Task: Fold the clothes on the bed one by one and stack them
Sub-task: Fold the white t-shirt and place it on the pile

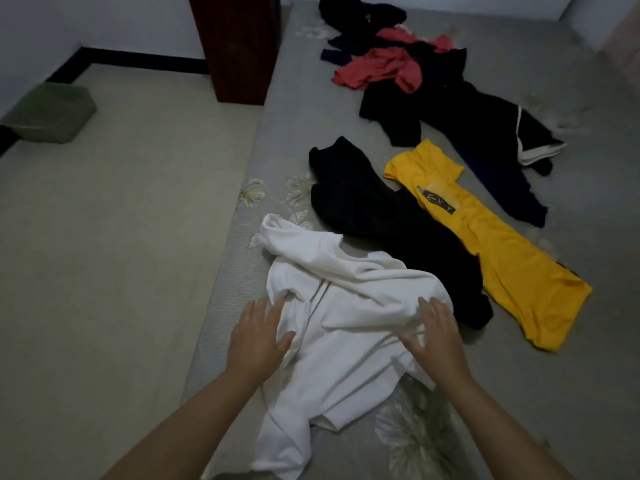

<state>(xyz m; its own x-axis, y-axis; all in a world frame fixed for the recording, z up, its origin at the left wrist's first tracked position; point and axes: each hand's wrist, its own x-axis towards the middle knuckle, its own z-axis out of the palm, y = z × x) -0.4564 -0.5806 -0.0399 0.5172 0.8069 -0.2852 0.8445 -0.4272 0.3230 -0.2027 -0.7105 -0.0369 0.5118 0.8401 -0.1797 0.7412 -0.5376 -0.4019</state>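
Both hands' spread fingers (pixel 273 315) touch white shirt (pixel 346 306).

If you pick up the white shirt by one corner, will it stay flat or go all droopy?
Probably droopy. The white shirt already lies in soft wrinkles and folds on the bed, so it looks floppy, not stiff. It seems thin and likely light. It may slide a little when pushed, bunching under the left hand and right hand.
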